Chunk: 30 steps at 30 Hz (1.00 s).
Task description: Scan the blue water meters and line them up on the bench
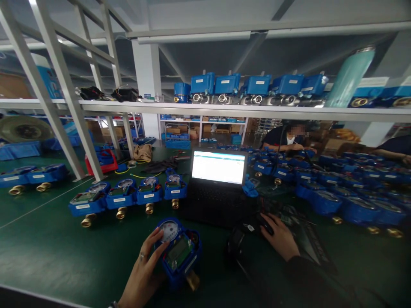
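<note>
My left hand grips the side of a blue water meter, its fingertips at the round dial. The meter rests on the green tabletop with its circuit board and small display exposed and a brass fitting pointing toward me. My right hand lies curled over a black computer mouse. Between my hands sits a dark handheld scanner, its lower part hard to make out. Behind it stands an open laptop with a lit, mostly white screen. Left of the laptop, several similar water meters stand in a row.
Many more blue meters crowd the right side of the table. Overhead, a shelf bears blue valve-like units and a teal bottle. Metal posts rise at left beside a red bin. A co-worker sits across.
</note>
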### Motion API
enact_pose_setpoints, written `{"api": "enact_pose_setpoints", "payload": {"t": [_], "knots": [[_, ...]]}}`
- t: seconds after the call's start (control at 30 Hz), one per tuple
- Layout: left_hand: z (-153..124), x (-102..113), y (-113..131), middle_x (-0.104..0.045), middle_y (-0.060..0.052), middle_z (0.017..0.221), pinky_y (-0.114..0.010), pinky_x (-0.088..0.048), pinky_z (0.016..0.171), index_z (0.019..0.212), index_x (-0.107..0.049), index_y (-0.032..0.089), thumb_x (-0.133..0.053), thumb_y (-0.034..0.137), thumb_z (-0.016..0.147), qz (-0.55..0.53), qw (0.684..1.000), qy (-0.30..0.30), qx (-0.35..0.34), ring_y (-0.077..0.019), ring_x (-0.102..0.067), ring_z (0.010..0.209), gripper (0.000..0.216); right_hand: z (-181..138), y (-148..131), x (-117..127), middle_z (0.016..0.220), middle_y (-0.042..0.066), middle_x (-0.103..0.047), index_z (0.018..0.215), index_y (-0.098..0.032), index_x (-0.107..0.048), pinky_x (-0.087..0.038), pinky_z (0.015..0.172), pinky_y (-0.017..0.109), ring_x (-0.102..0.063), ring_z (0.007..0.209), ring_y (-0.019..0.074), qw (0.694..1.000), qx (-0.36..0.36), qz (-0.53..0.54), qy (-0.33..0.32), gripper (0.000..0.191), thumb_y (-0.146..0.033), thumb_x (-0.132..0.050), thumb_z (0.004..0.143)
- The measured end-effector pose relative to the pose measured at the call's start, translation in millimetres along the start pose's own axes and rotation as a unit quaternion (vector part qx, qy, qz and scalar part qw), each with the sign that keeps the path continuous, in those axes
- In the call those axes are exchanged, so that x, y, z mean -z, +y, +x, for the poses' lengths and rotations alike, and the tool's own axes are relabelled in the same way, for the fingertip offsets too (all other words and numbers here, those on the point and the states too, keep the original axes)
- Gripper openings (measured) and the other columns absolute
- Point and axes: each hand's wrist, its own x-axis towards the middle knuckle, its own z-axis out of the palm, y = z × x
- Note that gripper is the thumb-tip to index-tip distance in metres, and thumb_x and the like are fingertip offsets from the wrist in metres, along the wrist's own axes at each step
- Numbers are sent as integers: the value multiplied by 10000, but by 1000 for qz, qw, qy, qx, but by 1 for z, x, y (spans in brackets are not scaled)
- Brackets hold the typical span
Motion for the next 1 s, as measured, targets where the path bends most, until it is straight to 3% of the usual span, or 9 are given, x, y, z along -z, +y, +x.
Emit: {"api": "enact_pose_setpoints", "payload": {"t": [0.17,0.43,0.63,0.8,1.0], "knots": [[-13,-13,8,-331,-207,1430,-607,-472,1020,1323,-393,152,-535,28,835,-39,999,11,35,-356,-236,1425,523,0,-1,3,1260,149,-596,1222,-193,-621,-507,989,503,-617,1105,303,1000,3,-8,-18,464,-427,-466,852],[-16,-20,8,-331,-198,1455,-640,-456,1022,1350,-396,182,-513,45,855,-64,996,23,49,-375,-233,1429,527,0,4,-3,1233,133,-604,1194,-211,-620,-509,984,498,-615,1101,296,1000,16,-8,1,445,-438,-464,845],[-12,-14,13,-285,-198,1475,-627,-419,1062,1358,-361,176,-571,4,818,-53,996,-14,68,-357,-190,1444,604,-1,-1,3,1250,146,-603,1235,-192,-605,-517,968,506,-625,1092,306,1000,-11,-11,0,492,-457,-437,857],[-13,-15,8,-283,-211,1468,-565,-457,1042,1346,-384,137,-551,68,846,-36,999,4,26,-343,-178,1450,532,-1,-1,4,1239,151,-608,1208,-178,-625,-520,965,505,-632,1076,306,1000,-15,-15,1,495,-451,-442,838],[-12,-14,9,-282,-212,1468,-564,-441,1050,1338,-390,130,-569,64,833,-30,999,-2,28,-333,-163,1454,540,-2,-2,3,1254,123,-609,1209,-213,-629,-526,958,487,-632,1078,293,999,-30,-23,-5,479,-449,-446,835]]}}
